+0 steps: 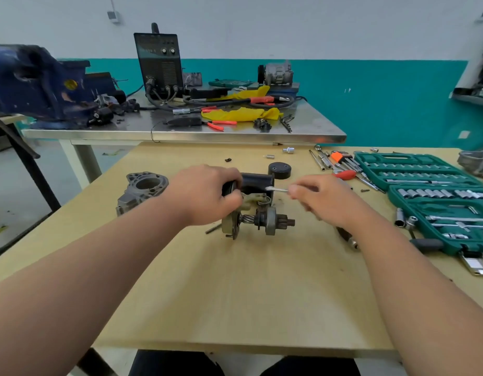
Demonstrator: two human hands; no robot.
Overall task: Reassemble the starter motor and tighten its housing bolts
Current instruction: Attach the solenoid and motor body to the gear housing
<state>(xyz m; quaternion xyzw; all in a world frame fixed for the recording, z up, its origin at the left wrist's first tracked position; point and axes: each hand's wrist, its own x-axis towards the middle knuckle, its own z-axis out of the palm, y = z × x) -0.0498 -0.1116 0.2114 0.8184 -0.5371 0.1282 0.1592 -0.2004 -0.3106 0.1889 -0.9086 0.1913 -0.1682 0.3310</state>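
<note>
Left hand (205, 194) is gripping the starter motor (255, 204), right hand (320, 198) is pinching a thin metal tool (277, 189) beside it — best kept braced, tip eased in gently.

Starter motor (258, 213) partly assembled, lying sideways mid-table, pinion shaft exposed; grey nose housing (142, 189) apart, left

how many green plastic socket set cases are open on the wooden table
2. One green plastic socket set case lies at the table's far right, behind the other. The second green case sits nearer, right of the right hand. More may lie beyond the frame's right edge.
</note>
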